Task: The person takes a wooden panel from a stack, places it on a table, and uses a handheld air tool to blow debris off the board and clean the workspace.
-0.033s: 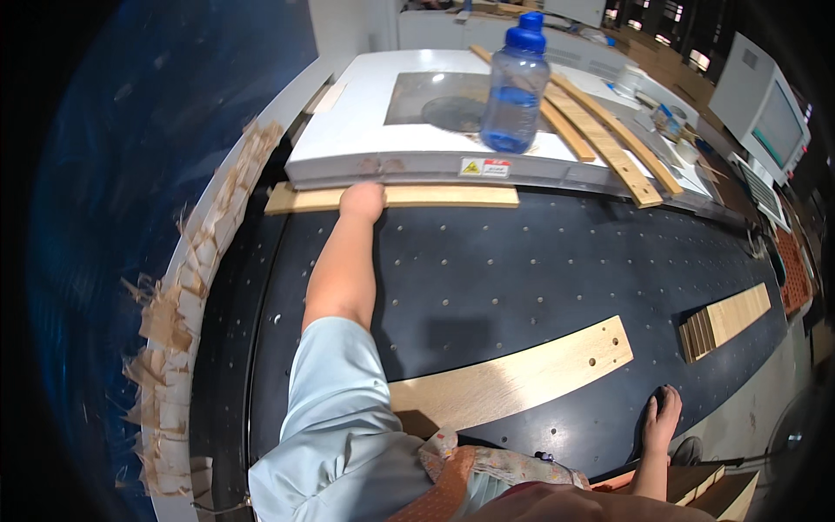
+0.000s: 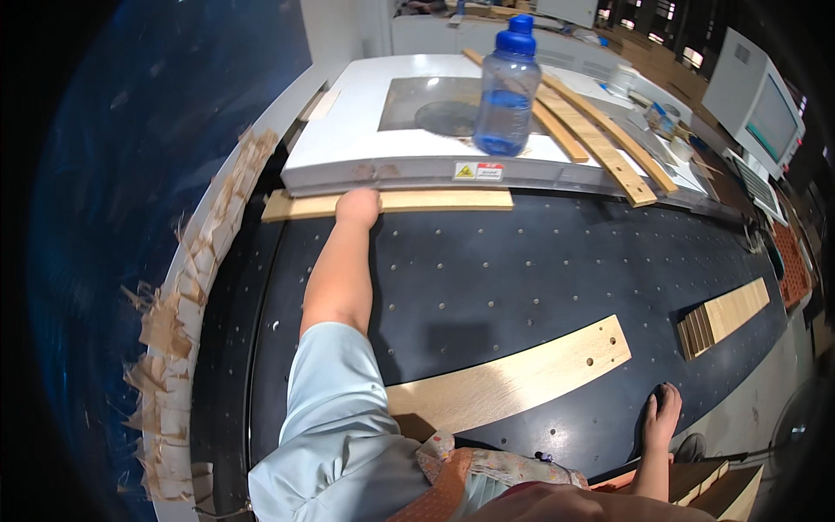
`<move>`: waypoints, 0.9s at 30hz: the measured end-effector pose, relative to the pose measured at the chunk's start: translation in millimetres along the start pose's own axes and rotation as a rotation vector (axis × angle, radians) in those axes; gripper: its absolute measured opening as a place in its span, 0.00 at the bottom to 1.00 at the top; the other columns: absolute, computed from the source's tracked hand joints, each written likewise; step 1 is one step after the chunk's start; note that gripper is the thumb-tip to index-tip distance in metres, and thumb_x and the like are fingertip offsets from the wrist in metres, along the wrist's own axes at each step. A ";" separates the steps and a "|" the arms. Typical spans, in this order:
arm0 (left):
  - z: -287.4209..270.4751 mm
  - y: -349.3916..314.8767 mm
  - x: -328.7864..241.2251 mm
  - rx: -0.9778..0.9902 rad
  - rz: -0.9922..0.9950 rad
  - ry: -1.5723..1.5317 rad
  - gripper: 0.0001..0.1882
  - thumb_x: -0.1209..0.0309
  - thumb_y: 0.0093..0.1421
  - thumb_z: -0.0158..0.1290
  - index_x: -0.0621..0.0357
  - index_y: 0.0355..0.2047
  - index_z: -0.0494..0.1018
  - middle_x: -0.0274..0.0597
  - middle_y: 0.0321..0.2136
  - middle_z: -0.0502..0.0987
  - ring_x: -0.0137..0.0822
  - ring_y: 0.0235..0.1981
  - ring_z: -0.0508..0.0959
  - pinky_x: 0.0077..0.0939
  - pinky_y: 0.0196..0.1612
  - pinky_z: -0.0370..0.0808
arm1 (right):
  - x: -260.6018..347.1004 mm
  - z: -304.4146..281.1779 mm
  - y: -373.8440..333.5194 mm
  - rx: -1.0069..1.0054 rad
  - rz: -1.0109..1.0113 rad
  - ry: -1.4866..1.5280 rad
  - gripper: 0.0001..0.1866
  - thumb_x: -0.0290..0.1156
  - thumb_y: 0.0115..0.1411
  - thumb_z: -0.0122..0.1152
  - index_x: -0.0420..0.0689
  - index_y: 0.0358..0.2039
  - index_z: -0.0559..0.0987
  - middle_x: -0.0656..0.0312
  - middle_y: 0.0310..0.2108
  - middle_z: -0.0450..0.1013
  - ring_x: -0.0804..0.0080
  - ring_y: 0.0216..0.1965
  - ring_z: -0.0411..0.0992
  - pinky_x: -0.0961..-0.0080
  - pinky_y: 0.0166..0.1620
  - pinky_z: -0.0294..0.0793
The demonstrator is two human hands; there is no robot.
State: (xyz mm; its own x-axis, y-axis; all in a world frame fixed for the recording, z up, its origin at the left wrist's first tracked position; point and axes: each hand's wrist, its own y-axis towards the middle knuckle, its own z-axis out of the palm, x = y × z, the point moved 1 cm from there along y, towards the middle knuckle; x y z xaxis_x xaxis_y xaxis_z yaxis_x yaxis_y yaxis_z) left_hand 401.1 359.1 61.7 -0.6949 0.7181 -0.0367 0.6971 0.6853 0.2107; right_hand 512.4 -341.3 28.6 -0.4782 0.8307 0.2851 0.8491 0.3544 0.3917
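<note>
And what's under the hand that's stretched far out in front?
Under the left hand is a pale wooden plank, in front of the white panel. Wood shows on both sides, but the bit just beneath the hand is covered up.

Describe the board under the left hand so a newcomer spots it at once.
Find the white machine housing at the far side of the black table. Along the foot of its front edge lies a pale, narrow wooden board, with the left hand on it. Unlike the slanting boards on top of the housing, it runs roughly parallel to that edge.
</note>
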 end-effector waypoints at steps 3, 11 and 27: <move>2.7 5.0 0.3 -0.016 0.000 0.021 0.12 0.60 0.52 0.51 0.52 0.29 0.78 0.47 0.30 0.79 0.48 0.35 0.77 0.43 0.38 0.73 | 4.5 -1.0 -0.1 -0.032 -0.003 -0.013 0.16 0.26 0.54 0.56 0.36 0.44 0.71 0.48 0.49 0.67 0.49 0.51 0.64 0.62 0.55 0.62; -2.0 1.9 -2.1 0.027 -0.032 0.040 0.11 0.60 0.52 0.53 0.50 0.30 0.79 0.45 0.31 0.79 0.46 0.36 0.78 0.41 0.38 0.74 | 13.8 -2.3 1.3 -0.052 -0.010 -0.055 0.16 0.26 0.53 0.55 0.37 0.43 0.71 0.48 0.48 0.67 0.50 0.51 0.64 0.62 0.55 0.62; -6.8 -24.8 -25.7 0.215 -0.142 0.138 0.21 0.60 0.61 0.45 0.56 0.53 0.65 0.44 0.57 0.65 0.43 0.52 0.71 0.40 0.49 0.72 | 21.7 -2.3 5.2 -0.049 -0.015 -0.111 0.18 0.29 0.51 0.56 0.39 0.44 0.72 0.51 0.47 0.67 0.53 0.51 0.63 0.61 0.54 0.61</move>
State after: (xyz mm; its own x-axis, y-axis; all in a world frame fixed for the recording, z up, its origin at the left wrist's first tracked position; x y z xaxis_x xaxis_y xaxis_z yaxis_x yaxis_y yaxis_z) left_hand 400.4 322.8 64.1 -0.7953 0.6003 0.0850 0.6025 0.7981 0.0008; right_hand 505.9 -322.4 38.8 -0.4607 0.8688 0.1813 0.8289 0.3481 0.4379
